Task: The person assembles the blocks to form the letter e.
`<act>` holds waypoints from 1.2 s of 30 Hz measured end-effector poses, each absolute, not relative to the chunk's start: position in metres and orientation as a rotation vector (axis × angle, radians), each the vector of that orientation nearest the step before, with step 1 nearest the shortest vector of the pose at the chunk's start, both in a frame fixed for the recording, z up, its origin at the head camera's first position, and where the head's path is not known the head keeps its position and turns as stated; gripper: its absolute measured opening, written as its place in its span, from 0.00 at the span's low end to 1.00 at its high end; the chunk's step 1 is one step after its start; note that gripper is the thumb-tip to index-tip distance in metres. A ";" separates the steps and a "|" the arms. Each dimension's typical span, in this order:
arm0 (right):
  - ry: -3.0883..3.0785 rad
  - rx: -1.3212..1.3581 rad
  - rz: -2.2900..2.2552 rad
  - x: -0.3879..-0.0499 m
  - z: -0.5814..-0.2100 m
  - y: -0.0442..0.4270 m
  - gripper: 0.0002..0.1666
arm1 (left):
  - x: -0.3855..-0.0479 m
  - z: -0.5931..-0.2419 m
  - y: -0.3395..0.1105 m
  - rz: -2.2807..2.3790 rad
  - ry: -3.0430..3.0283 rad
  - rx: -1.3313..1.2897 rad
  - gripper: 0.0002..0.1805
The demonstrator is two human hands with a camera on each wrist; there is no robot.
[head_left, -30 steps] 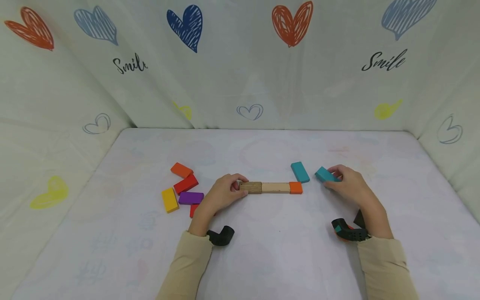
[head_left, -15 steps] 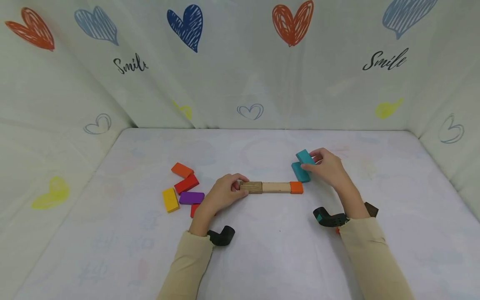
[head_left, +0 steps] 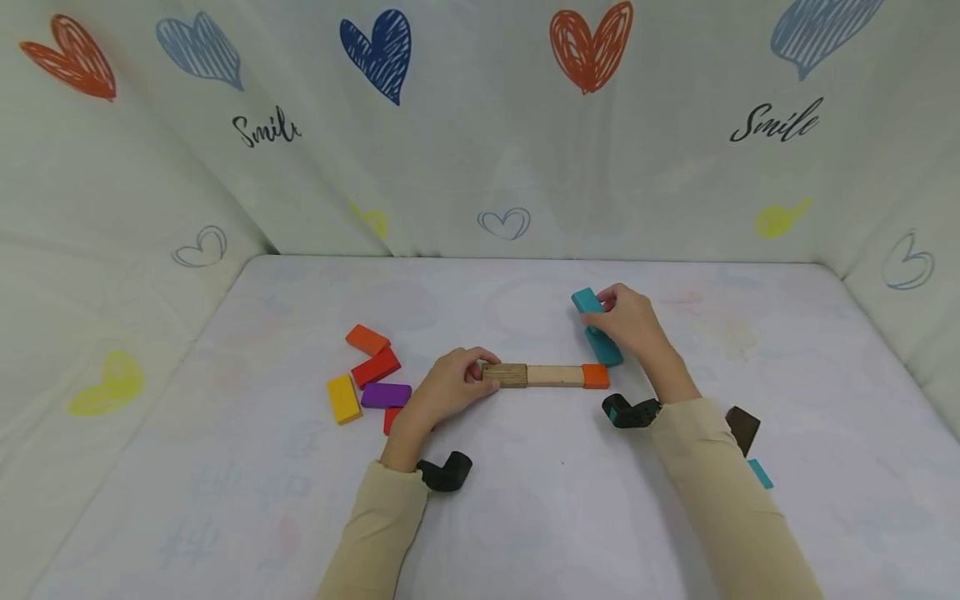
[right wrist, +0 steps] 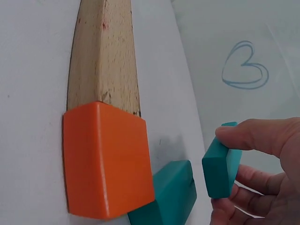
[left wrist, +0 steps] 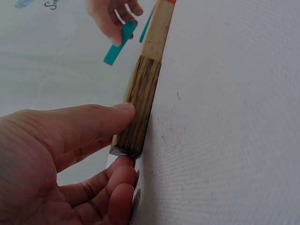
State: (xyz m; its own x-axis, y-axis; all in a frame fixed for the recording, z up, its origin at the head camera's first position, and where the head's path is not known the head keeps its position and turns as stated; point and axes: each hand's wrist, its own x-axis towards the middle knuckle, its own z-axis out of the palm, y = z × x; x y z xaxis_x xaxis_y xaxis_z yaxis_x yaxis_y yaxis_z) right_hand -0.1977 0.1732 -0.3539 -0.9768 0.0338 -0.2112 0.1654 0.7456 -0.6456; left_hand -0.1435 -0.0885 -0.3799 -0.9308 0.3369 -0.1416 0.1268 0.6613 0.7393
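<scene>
In the head view my left hand (head_left: 450, 385) pinches the near end of a dark striped wooden block (head_left: 506, 375) lying on the table. A pale wooden block (head_left: 555, 377) and an orange block (head_left: 596, 377) continue the straight row to the right. My right hand (head_left: 633, 323) pinches a teal block (right wrist: 218, 164) between thumb and fingers. In the right wrist view it is held off the table, apart from a second teal block (head_left: 604, 348). That second block lies aslant, its near end by the orange block's back corner; the held block partly covers its far end in the head view.
At the left lie an orange block (head_left: 367, 339), a red block (head_left: 377, 367), a yellow block (head_left: 344, 399) and a purple block (head_left: 386, 395). Another red block (head_left: 392, 419) is half hidden by the left arm. Beside the right sleeve show a dark brown block (head_left: 742, 429) and a teal piece (head_left: 761, 473).
My right hand has carried the teal block left and away from me, to the far end of the lying teal block. The left hand stays on the dark wooden block.
</scene>
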 end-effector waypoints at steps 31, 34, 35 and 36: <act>2.633 0.066 -0.943 -0.229 -0.366 0.176 0.30 | -0.144 -0.381 -0.089 1.137 2.627 0.413 0.15; 2.637 0.065 -0.942 -0.229 -0.367 0.177 0.31 | -0.145 -0.382 -0.089 1.138 2.630 0.422 0.15; 2.637 0.065 -0.941 -0.229 -0.367 0.177 0.31 | -0.145 -0.382 -0.089 1.138 2.631 0.425 0.15; 2.635 0.064 -0.944 -0.229 -0.367 0.177 0.31 | -0.145 -0.382 -0.089 1.139 2.632 0.427 0.15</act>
